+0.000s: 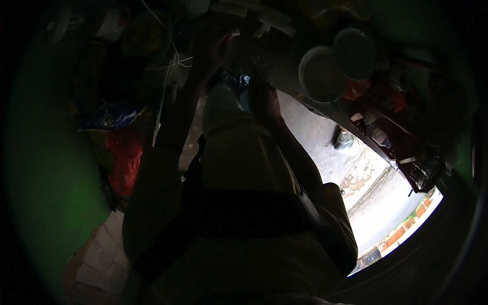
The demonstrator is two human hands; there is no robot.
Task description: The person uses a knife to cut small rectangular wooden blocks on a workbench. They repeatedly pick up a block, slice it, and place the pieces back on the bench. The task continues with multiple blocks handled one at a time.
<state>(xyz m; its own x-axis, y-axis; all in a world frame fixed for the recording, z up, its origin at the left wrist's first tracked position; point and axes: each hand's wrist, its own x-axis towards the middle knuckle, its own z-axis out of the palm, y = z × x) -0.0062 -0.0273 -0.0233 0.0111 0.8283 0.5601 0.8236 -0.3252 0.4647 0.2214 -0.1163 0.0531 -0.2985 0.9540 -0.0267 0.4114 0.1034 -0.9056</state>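
The scene is very dark around my hands. My left hand [217,48] reaches forward to the upper middle, its fingers mostly lost in shadow. Lower and to its right is my right hand [265,99], bent inward, with its fingertips too dark to make out. Between the two lies a dark, shiny, crinkled piece that looks like plastic [238,79], close in front of my body. Whether either hand grips it cannot be told. Pale flat pieces [274,23] lie beyond my hands at the top.
Two round tubs [321,76] stand right of my hands, near a reddish tray [394,129] of small items. At left are a blue packet [113,117], a red plastic bag [123,160] and thin white cords [175,62]. A clear bag [346,140] rests on the bright floor.
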